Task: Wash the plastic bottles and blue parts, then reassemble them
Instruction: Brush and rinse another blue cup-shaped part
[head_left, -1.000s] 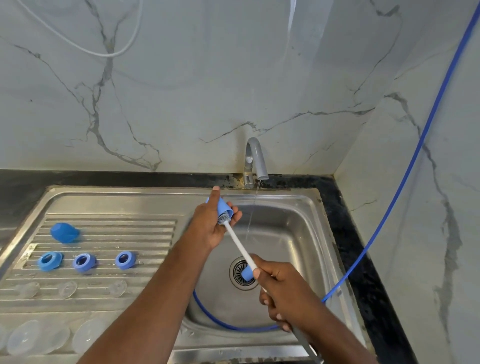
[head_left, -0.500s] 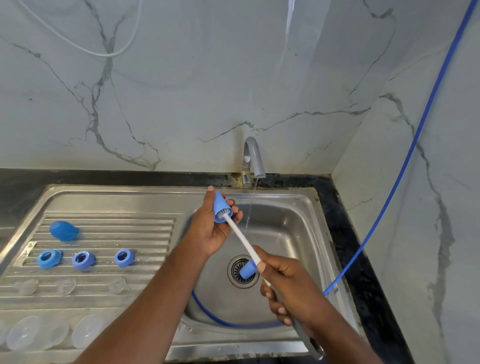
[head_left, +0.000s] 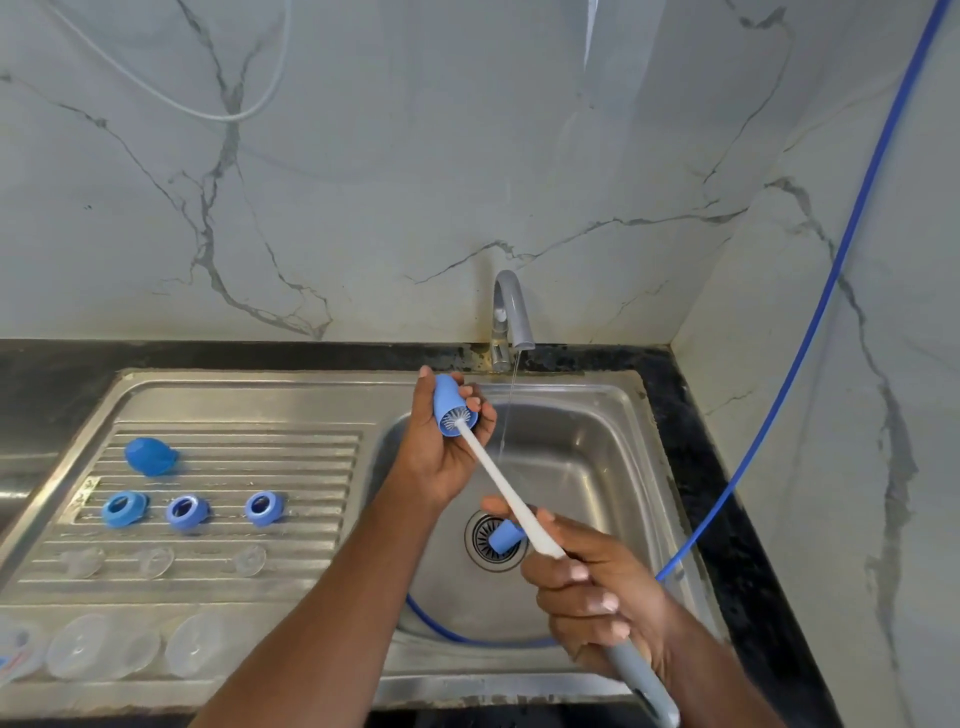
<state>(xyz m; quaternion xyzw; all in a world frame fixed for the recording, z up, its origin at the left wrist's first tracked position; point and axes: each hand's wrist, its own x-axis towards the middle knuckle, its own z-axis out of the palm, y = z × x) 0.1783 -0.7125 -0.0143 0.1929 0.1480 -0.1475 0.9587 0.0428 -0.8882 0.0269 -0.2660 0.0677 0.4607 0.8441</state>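
Left grip: holding blue plastic cap.
Right grip: holding white-handled brush, bristles inside cap.
Progress: scrubbing; blue plastic rings, left, unassembled.

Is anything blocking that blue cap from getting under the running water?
Nothing visible. The blue cap, gripped by the left hand, sits just left of the thin water stream; only that hand's fingertips lie between them.
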